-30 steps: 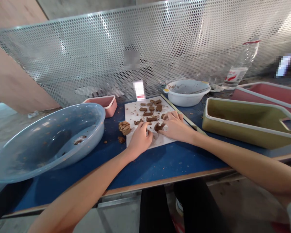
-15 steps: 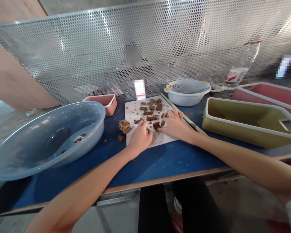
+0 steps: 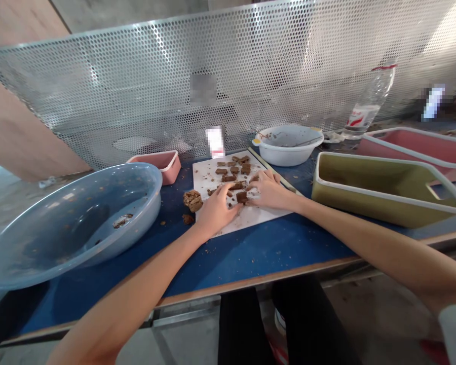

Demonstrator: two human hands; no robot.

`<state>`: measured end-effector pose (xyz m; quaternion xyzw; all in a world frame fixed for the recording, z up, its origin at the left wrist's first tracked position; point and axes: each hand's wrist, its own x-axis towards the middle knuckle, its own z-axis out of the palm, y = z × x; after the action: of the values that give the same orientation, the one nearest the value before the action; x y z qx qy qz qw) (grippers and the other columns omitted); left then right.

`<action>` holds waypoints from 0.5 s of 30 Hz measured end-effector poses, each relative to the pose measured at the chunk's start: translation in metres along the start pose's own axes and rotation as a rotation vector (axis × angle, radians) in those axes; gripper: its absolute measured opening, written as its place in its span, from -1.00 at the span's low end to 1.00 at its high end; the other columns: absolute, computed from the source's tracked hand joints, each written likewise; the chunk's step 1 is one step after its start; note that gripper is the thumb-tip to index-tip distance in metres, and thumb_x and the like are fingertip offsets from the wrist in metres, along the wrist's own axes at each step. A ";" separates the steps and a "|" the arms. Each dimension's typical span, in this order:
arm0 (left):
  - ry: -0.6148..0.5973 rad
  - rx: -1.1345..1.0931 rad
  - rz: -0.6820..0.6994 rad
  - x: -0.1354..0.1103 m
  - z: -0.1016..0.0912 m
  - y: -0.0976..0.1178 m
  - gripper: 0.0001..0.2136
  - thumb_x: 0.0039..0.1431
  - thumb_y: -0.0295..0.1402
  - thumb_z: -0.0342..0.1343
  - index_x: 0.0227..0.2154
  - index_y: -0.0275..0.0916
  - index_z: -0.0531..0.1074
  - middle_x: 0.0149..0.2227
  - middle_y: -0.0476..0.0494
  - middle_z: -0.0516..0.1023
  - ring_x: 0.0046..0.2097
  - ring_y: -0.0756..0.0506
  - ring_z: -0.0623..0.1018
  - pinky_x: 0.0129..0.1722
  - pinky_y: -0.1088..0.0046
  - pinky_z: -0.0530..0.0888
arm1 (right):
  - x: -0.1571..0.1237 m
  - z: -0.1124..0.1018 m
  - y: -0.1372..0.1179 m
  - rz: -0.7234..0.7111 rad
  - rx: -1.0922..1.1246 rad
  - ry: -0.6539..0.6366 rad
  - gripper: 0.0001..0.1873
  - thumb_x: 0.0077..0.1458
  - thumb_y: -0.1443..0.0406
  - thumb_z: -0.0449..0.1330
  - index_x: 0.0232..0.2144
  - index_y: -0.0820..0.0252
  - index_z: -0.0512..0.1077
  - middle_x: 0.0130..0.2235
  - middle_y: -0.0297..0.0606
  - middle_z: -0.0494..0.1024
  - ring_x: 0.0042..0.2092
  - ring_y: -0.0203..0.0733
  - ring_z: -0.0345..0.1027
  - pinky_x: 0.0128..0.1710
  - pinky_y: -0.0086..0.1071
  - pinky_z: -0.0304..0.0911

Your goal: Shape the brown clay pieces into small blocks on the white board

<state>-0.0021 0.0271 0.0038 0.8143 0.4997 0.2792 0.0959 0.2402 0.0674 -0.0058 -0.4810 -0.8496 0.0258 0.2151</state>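
Two bare hands work over a white board (image 3: 256, 219) lying on a blue table (image 3: 251, 258), set back from the table's front edge. A dark brown block (image 3: 242, 197) lies on the board between the hands, toward the board's front edge. The left hand (image 3: 217, 207) reaches over the board's left edge, its thumb and fingers parted and clasping nothing, with the thumb tip near the block. The right hand (image 3: 269, 191) comes in over the board's right edge, fingers bent; its fingertips are close to the block, but whether they grip it cannot be told. Smaller brown pieces (image 3: 229, 178) are spread in loose rows toward the board's far edge, with crumbs among them. A cracked brown lump (image 3: 192, 201) sits at the board's left edge. A pale stick (image 3: 277, 175) runs along the right edge. A blue basin (image 3: 95, 238) occupies the table's left end; a white bowl (image 3: 289, 153) stands beyond the board's far right corner, and a green box (image 3: 376, 205) stands toward the table's right end.
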 end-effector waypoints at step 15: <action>-0.135 -0.105 -0.038 0.021 0.011 -0.013 -0.22 0.25 -0.18 0.41 0.45 -0.09 0.20 0.11 -0.29 0.66 -0.28 -0.15 0.63 -0.25 0.29 0.51 | 0.006 0.003 0.002 -0.080 0.058 -0.038 -0.62 0.19 -0.07 0.34 -0.12 -0.01 0.69 0.21 -0.07 0.50 0.25 0.31 0.23 0.21 0.21 0.13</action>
<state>0.0007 0.0530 -0.0033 0.8154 0.4923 0.2477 0.1770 0.2380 0.0736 -0.0075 -0.4397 -0.8709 0.0510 0.2136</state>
